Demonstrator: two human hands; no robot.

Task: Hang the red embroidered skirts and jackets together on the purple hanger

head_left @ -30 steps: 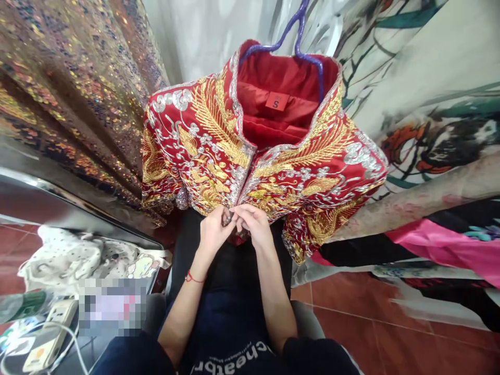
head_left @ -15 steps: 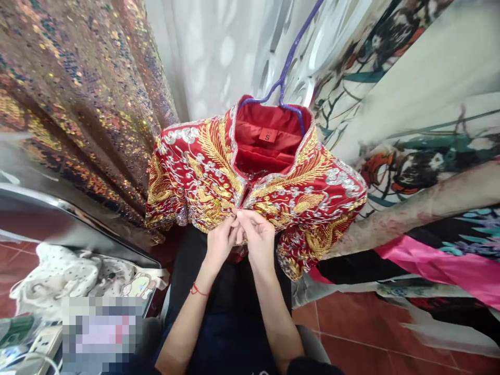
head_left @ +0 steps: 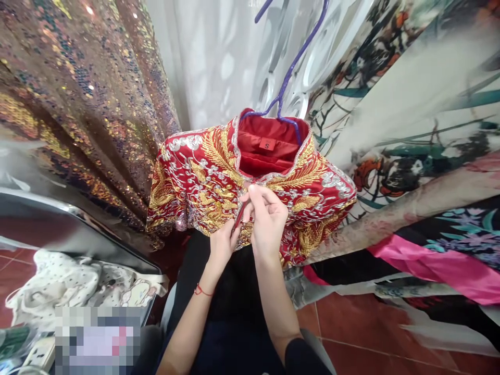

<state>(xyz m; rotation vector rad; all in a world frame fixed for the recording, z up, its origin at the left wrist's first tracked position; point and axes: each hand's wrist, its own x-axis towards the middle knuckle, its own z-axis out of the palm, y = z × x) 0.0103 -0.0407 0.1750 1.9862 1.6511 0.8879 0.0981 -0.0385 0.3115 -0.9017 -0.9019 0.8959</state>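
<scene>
"How many grips can you count on?"
"You have two: one left hand [head_left: 222,244] and one right hand [head_left: 270,224]."
"And garments before you?"
"You face one red jacket [head_left: 219,200], with two sleeves [head_left: 161,192] and one label [head_left: 267,144], on one purple hanger [head_left: 288,78]."
"To your left?"
"You have one sequined cloth [head_left: 101,99], far."
"On your wrists?"
"You wear one red bracelet [head_left: 203,290]."

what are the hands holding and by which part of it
The red jacket, by its front opening: the left hand grips it lower down, the right hand higher, just below the collar.
</scene>
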